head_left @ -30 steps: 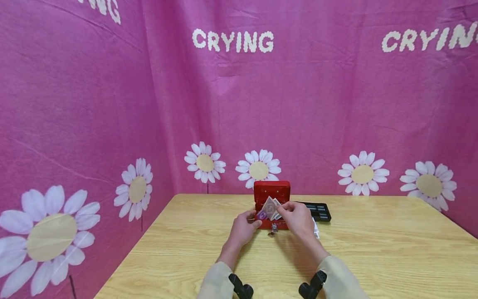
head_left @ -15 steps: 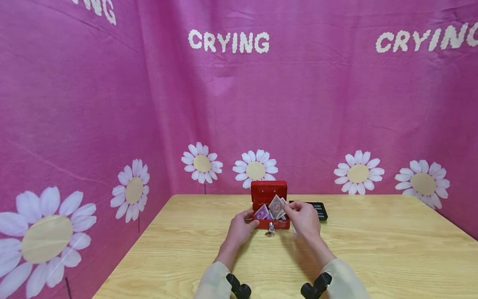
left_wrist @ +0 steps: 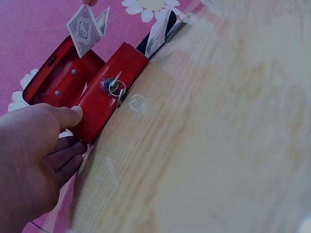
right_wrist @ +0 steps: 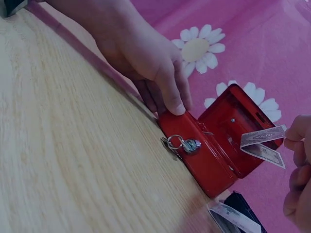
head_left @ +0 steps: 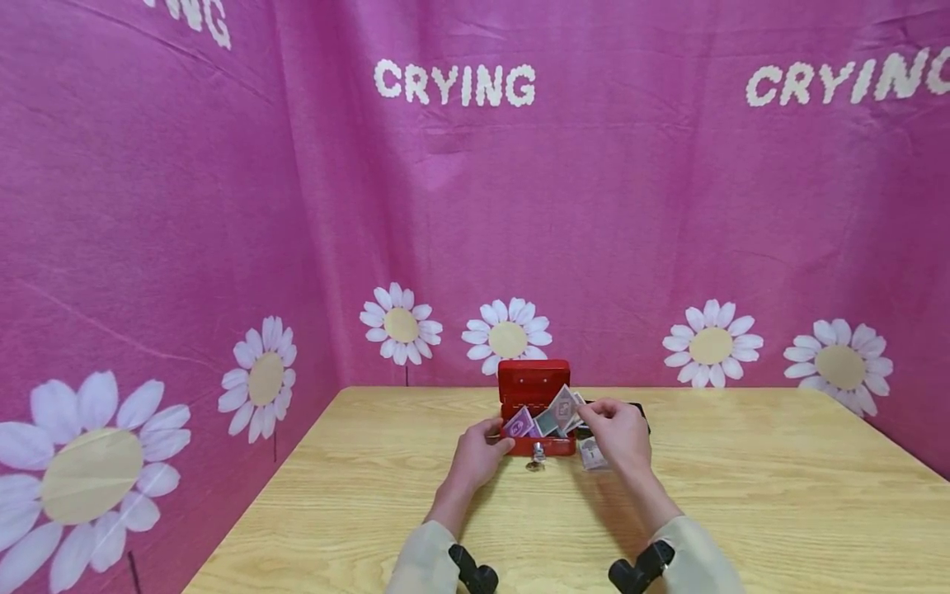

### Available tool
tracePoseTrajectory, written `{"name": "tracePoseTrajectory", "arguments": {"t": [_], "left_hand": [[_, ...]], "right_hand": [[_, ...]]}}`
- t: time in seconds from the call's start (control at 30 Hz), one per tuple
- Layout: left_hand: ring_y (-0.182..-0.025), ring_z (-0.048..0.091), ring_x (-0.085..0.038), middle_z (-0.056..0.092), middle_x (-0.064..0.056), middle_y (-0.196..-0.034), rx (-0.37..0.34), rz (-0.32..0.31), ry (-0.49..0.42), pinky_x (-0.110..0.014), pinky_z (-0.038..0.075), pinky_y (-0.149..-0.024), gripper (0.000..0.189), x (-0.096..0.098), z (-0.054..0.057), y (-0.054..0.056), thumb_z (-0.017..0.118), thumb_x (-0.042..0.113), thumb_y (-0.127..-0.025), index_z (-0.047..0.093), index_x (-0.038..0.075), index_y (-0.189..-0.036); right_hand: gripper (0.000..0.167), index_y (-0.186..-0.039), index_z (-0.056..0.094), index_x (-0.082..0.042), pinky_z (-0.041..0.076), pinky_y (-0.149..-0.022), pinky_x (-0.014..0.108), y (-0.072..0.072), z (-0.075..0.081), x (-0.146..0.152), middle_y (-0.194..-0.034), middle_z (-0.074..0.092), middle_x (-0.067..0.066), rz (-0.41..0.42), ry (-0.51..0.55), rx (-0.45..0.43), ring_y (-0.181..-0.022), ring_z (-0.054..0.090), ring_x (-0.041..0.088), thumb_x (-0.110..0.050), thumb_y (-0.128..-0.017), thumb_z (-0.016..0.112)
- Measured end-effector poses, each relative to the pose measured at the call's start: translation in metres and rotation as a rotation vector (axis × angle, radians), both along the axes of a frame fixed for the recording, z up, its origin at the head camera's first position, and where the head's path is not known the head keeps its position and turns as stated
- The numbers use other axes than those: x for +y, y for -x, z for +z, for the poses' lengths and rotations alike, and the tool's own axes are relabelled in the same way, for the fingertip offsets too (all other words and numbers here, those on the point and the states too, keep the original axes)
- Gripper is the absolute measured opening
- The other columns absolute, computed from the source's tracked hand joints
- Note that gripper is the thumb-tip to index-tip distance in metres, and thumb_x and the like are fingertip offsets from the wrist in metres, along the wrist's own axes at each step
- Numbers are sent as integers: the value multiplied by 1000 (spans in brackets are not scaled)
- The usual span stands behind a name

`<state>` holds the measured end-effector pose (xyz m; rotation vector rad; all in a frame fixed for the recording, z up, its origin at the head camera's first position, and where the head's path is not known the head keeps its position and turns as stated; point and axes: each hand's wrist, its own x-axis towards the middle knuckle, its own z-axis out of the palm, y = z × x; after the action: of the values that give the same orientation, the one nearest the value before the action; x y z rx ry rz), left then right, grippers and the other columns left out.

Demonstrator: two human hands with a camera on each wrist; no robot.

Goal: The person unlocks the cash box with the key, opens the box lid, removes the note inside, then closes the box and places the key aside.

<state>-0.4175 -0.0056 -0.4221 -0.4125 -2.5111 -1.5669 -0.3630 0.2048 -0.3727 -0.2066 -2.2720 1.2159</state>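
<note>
A red cash box (head_left: 519, 446) stands on the table with its lid raised. My left hand (head_left: 477, 455) grips its left end, thumb at the front rim and fingers along the outer side, as the left wrist view shows. Between thumb and fingertips, my right hand (head_left: 622, 431) pinches a folded banknote (right_wrist: 252, 137) above the box's right side. Purple notes (head_left: 517, 423) stick up inside at the left. From the lock on the front hangs a key ring (left_wrist: 116, 89). The palm side of my right hand is hidden in the head view.
More notes (head_left: 594, 455) lie on the table right of the box, below my right hand. A black coin tray (right_wrist: 245, 206) sits behind them, mostly covered by that hand in the head view. A pink cloth with daisies hangs behind the wooden table (head_left: 742, 478).
My right hand has moved to the right with the pinched banknote, which now leans over the box's right side. More purple notes show inside. My left hand keeps its place on the box.
</note>
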Motion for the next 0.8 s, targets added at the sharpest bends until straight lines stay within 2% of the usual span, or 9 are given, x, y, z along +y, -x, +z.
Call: {"name": "tracePoseTrajectory", "arguments": {"t": [0.47,0.63,0.8], "left_hand": [[-121,60,-29,61,-15,-137,-36,27,-2,-45,49,-104,47,-1,-1,2,65,14,-96,54,2,-140],[-121,60,-28,61,-15,-137,-36,17,4,-45,50,-104,48,0,-2,3,65,14,-96,54,2,-141],[-117,62,-28,62,-17,-134,-17,-1,2,-45,50,-103,47,0,-2,4,65,13,-96,55,-1,-139]], "right_hand": [[24,-87,77,-6,41,-63,27,-2,0,21,-75,71,0,-22,20,23,-70,54,11,-29,-86,71],[26,-89,77,-5,42,-65,26,-6,-1,30,-72,68,-5,-39,41,6,-70,53,10,-30,-87,70],[26,-89,77,-4,41,-64,26,-8,-4,37,-71,67,-4,-54,45,-5,-70,52,11,-29,-88,69]]}}
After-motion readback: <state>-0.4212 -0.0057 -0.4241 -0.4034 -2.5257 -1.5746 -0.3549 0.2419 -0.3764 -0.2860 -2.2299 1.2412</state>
